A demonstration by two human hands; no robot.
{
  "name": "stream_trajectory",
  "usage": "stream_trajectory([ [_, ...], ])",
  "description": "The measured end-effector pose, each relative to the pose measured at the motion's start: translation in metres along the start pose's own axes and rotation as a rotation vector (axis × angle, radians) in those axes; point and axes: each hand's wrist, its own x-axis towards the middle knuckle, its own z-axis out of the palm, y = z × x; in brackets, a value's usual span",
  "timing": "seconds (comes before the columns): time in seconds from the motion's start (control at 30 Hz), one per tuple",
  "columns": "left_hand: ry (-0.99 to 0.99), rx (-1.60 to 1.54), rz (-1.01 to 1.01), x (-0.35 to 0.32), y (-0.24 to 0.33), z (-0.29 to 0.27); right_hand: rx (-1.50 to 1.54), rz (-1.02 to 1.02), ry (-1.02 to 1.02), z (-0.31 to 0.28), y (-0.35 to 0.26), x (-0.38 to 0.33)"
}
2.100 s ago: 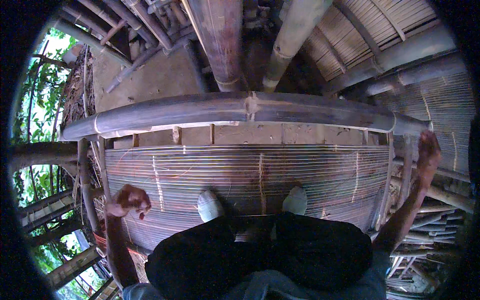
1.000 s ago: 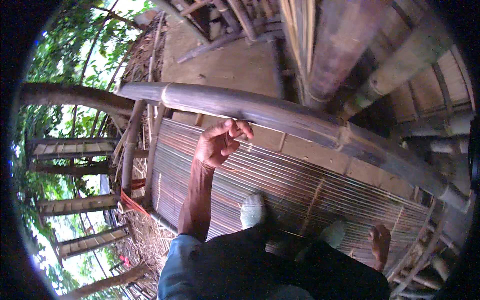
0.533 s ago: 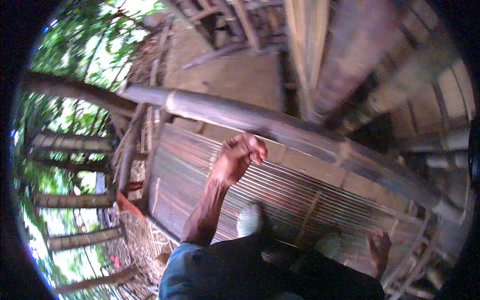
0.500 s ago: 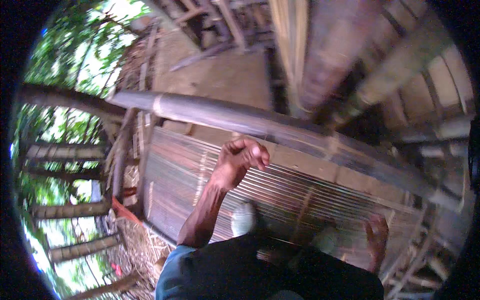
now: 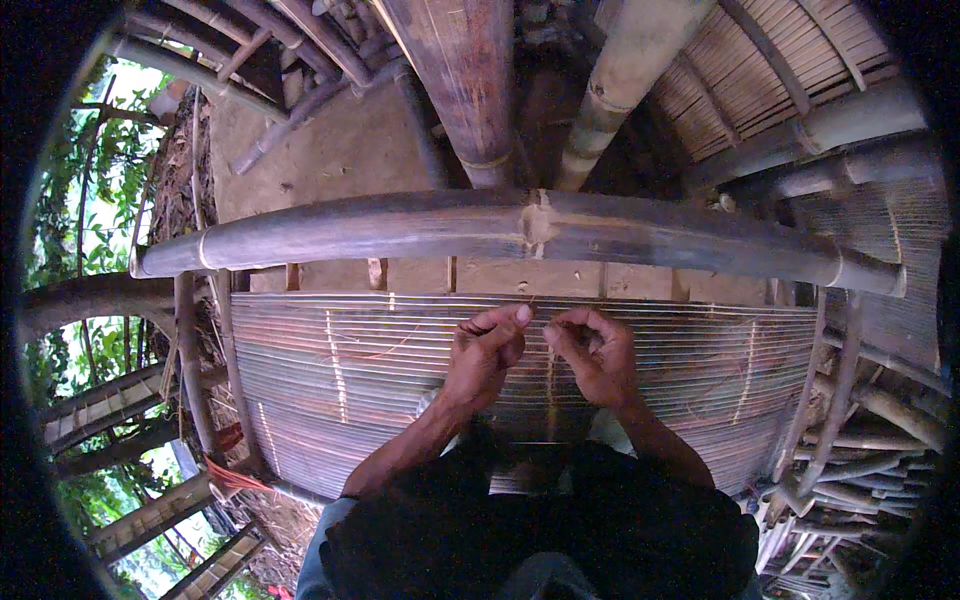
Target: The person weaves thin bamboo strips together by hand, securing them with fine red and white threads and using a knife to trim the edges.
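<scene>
My left hand (image 5: 482, 358) is closed in a pinch, thumb uppermost, above a slatted surface of thin bamboo strips (image 5: 380, 400). A thin orange strand (image 5: 385, 353) curves over the slats beside it, and a fine reddish end shows at its fingertips. Just to the right, my right hand (image 5: 600, 355) also pinches thumb against fingers; whatever lies between them is too small to make out. The two hands are close together but apart, near the far edge of the slats.
A thick bamboo pole (image 5: 400, 228) runs across beyond the slats. Two upright bamboo posts (image 5: 610, 95) rise behind it. Stacked poles (image 5: 870, 475) lie at the lower right, and an orange cord bundle (image 5: 238, 478) hangs at the left corner.
My view has levelled and turned. The right hand has come up from the lower right to meet the left hand, and both now pinch close together over the slats.
</scene>
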Motion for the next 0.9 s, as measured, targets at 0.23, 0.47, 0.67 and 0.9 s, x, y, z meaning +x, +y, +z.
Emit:
stream_trajectory([
  [0.23,0.028,-0.096,0.021,0.003,0.003,-0.005,-0.177,-0.068,-0.038,0.02,0.002,-0.002],
  [0.47,0.035,-0.132,0.082,0.002,0.017,-0.012,-0.255,-0.061,-0.134,0.024,0.017,-0.003],
  [0.67,0.007,-0.11,0.114,0.007,0.014,-0.027,-0.242,-0.128,-0.137,0.031,0.019,-0.01],
  [0.9,0.038,-0.092,0.142,0.006,0.015,-0.029,-0.235,-0.06,-0.225,0.031,0.014,-0.014],
])
